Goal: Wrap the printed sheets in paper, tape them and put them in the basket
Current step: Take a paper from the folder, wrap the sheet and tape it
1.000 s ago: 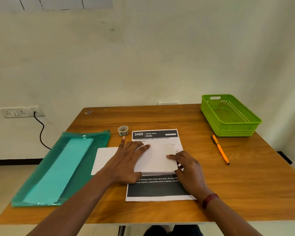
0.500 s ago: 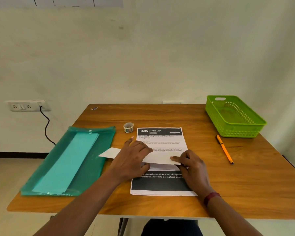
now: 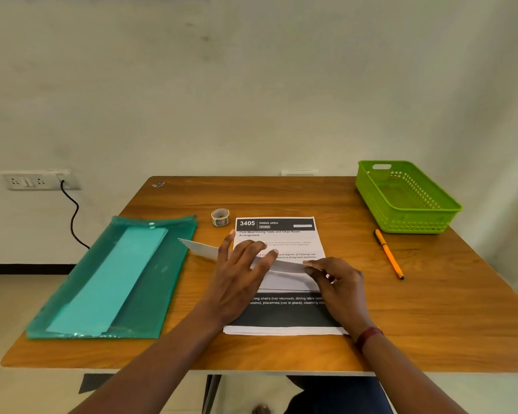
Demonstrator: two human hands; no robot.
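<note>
Wrapping paper (image 3: 201, 249) had lifted off printed sheets (image 3: 281, 234) vs 1 s ago, its L end raised above bench (image 3: 431, 309), left hand (image 3: 240, 276) fingers nearly straight across its middle, right hand (image 3: 338, 285) fingers pinching its R end; sheets lay mid-bench, basket (image 3: 407, 198) well apart at far R corner.
</note>
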